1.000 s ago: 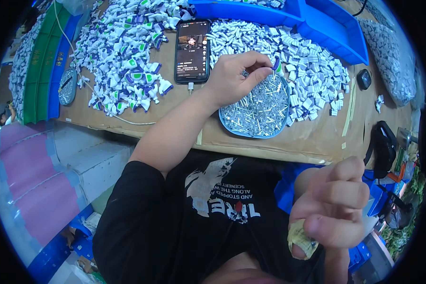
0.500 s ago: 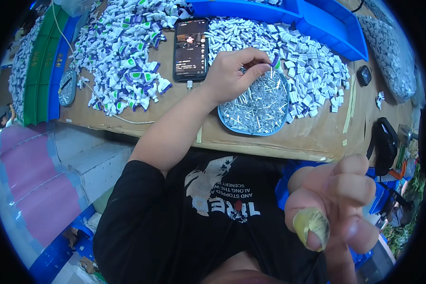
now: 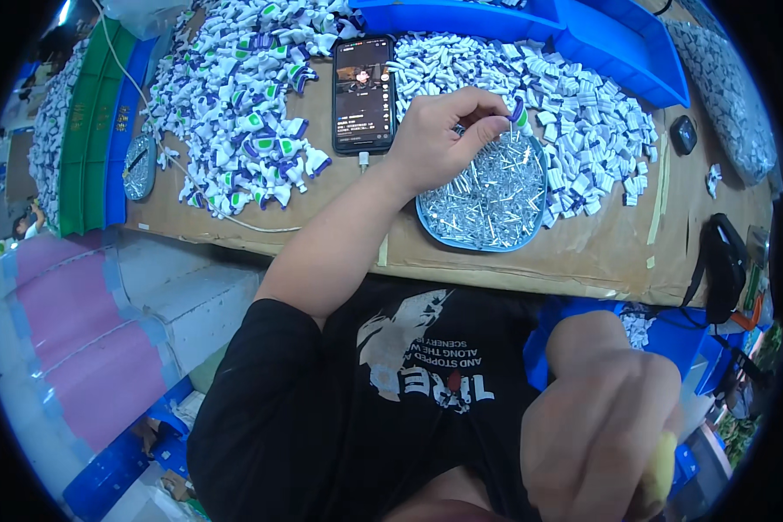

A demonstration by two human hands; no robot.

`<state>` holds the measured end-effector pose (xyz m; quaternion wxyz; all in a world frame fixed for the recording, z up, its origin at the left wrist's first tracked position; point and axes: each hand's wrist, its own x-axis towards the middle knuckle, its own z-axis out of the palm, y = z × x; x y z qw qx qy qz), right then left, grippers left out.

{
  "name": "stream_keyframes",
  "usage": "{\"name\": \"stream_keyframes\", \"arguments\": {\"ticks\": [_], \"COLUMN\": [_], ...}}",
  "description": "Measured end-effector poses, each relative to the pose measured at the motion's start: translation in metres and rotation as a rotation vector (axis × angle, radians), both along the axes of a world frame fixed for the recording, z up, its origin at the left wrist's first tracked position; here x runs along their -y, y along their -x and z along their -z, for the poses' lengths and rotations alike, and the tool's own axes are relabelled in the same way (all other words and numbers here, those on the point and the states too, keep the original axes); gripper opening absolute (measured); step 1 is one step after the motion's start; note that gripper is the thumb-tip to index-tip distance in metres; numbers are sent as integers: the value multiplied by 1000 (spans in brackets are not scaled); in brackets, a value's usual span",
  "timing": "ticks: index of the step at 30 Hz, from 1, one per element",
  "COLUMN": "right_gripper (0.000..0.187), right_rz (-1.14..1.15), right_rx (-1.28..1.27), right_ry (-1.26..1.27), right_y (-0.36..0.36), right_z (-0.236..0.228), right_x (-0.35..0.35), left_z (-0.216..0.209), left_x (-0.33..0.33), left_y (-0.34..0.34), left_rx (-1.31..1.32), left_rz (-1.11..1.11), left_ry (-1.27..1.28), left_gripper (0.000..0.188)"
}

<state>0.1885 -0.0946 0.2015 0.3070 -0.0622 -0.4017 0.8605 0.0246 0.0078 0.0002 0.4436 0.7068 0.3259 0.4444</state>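
Observation:
My left hand [image 3: 452,139] reaches over a blue tray [image 3: 481,248] heaped with small silver metal pins [image 3: 474,204]. Its thumb and forefinger pinch a small purple, white and green plastic piece [image 3: 519,113] above the tray's far right side. Close to the camera at the lower right, my right hand [image 3: 600,418] shows its back, with the fingers curled under. Yellow wrapping [image 3: 663,474] covers one of its digits. Whatever the right hand may hold is hidden.
White-purple-green plastic pieces [image 3: 252,130] lie heaped at left; small white striped pieces [image 3: 574,130] spread beyond the tray. A phone [image 3: 363,96] with a cable stands between. Blue bins [image 3: 622,52] line the back. A black case [image 3: 683,135] and filled clear bag [image 3: 726,104] are at right.
My right hand has turned so its back faces up, and its fingers have gone out of sight. My left hand keeps its pinch over the tray. The whole view has shifted slightly.

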Motion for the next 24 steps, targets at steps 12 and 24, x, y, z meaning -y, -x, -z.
{"name": "stream_keyframes", "arguments": {"ticks": [12,24], "right_gripper": [40,30], "right_rz": [346,-402], "right_rx": [242,-764], "right_ry": [147,96], "right_y": [-5,17], "right_z": [-7,54], "right_x": [38,-1], "left_z": [1,2], "left_x": [-2,-1], "left_y": [-1,-4], "left_rx": [-6,55], "left_rz": [-1,-39], "left_ry": [5,1], "left_gripper": [12,13]}}
